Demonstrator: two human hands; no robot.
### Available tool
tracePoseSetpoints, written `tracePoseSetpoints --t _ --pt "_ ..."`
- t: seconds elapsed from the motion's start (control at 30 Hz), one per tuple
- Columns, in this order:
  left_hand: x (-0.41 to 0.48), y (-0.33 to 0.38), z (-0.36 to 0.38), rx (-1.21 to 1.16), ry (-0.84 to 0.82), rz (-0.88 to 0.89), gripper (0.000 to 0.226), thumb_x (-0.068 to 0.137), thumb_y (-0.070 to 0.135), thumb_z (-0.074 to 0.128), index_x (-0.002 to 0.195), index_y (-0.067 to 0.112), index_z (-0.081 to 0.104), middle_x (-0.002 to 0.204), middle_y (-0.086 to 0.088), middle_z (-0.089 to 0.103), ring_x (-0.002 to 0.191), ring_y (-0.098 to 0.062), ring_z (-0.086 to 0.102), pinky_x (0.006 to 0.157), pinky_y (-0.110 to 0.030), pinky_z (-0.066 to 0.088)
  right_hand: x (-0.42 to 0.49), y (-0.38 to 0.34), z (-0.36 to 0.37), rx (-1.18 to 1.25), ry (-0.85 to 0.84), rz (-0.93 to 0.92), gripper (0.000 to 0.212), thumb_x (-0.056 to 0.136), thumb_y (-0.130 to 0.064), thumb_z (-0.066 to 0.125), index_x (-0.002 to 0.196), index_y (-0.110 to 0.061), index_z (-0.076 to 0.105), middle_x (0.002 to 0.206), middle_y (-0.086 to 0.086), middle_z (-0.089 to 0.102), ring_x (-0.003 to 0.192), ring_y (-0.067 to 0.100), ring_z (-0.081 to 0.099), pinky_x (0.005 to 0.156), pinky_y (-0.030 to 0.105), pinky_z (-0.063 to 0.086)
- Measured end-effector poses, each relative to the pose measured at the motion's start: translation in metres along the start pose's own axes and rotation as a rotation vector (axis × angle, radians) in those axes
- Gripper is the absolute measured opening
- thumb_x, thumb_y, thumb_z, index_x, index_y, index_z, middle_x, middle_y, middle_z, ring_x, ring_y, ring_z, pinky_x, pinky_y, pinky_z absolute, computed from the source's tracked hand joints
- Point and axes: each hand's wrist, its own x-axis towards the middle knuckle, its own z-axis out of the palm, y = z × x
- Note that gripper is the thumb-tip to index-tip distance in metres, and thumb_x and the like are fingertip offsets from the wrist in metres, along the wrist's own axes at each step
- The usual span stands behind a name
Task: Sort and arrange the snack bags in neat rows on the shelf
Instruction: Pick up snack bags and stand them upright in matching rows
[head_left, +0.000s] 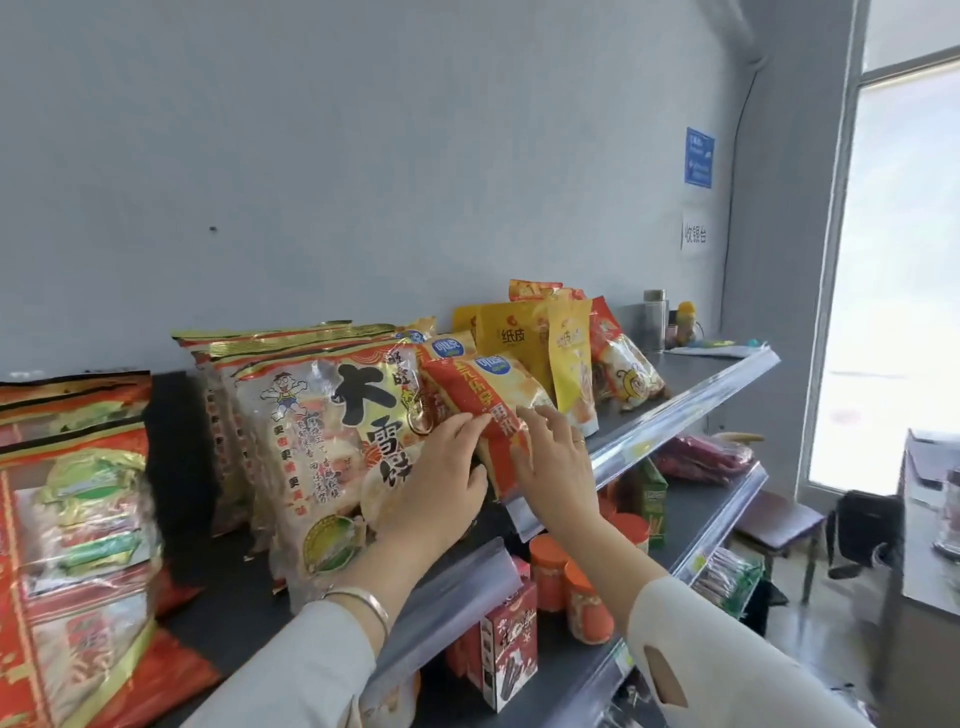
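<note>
On the dark top shelf (696, 371), the left hand (447, 470) grips a red-and-yellow plastic snack bag (491, 389), the right hand (553, 457) lies flat against it; best stood upright, square with the matching bags (448, 347) behind.

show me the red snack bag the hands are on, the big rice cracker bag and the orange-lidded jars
red snack bag (470, 387): head view, its red upper band
big rice cracker bag (332, 431): head view, middle of its front
orange-lidded jars (549, 553): head view, lid of the left jar

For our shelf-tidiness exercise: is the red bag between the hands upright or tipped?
Tipped: the red bag slants, its top leaning left toward the white bag.
</note>
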Motion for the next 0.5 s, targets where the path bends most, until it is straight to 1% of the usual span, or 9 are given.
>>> tracePoseSetpoints --t 0.1,0.17,0.27,0.33,0.4,0.47,0.5 --pt "0.026 0.014 0.027 0.006 0.016 0.028 0.053 0.093 0.01 0.049 0.143 0.02 0.034 0.144 0.001 0.035 0.136 -0.012 0.028 0.107 -0.017 0.017 0.02 0.035 -0.005 -0.013 0.01 -0.007 0.047 0.097 -0.03 0.047 0.142 -0.021 0.04 0.145 0.005 0.038 0.132 0.029 0.036 0.102 0.04 0.037" --pt "0.046 0.025 0.048 -0.009 0.017 0.015 0.05 0.093 0.009 0.049 0.141 0.017 0.038 0.142 -0.001 0.038 0.135 -0.014 0.03 0.106 -0.017 0.017 0.035 0.064 -0.009 -0.002 -0.002 0.001 0.048 0.097 -0.029 0.047 0.143 -0.022 0.038 0.147 0.003 0.035 0.131 0.029 0.034 0.103 0.04 0.036" --pt "0.077 0.044 0.078 0.034 0.069 -0.044 0.049 0.092 0.012 0.051 0.14 0.014 0.039 0.142 -0.003 0.04 0.134 -0.017 0.033 0.109 -0.023 0.023 0.061 0.108 -0.014 0.044 -0.01 0.014 0.048 0.098 -0.029 0.045 0.144 -0.023 0.037 0.147 0.002 0.035 0.128 0.03 0.036 0.103 0.04 0.036" --pt "0.1 0.056 0.092 0.079 0.129 -0.093 0.052 0.092 0.013 0.052 0.142 0.014 0.037 0.145 -0.003 0.038 0.136 -0.016 0.032 0.111 -0.028 0.025 0.081 0.135 -0.017 0.065 -0.036 0.008 0.047 0.098 -0.031 0.045 0.144 -0.024 0.037 0.145 0.002 0.035 0.127 0.03 0.038 0.102 0.04 0.036" --pt "0.122 0.066 0.101 0.081 0.195 -0.157 0.054 0.093 0.015 0.051 0.144 0.016 0.032 0.148 -0.002 0.034 0.139 -0.016 0.028 0.113 -0.031 0.025 0.101 0.158 -0.019 0.104 -0.055 -0.005 0.049 0.096 -0.029 0.048 0.143 -0.023 0.037 0.144 0.003 0.036 0.126 0.03 0.039 0.1 0.041 0.037" --pt "0.14 0.075 0.107 0.044 0.251 -0.226 0.059 0.094 0.016 0.05 0.147 0.018 0.024 0.152 -0.002 0.026 0.142 -0.016 0.019 0.115 -0.03 0.019 0.118 0.177 -0.02 0.145 -0.057 -0.016 0.049 0.095 -0.027 0.049 0.142 -0.022 0.037 0.143 0.004 0.037 0.124 0.032 0.042 0.097 0.042 0.041" --pt "0.148 0.079 0.111 0.013 0.264 -0.26 0.063 0.094 0.016 0.05 0.149 0.02 0.019 0.155 -0.002 0.02 0.144 -0.016 0.013 0.115 -0.028 0.012 0.126 0.184 -0.019 0.165 -0.058 -0.017 0.049 0.095 -0.026 0.048 0.142 -0.021 0.037 0.142 0.004 0.037 0.122 0.032 0.043 0.095 0.042 0.042"
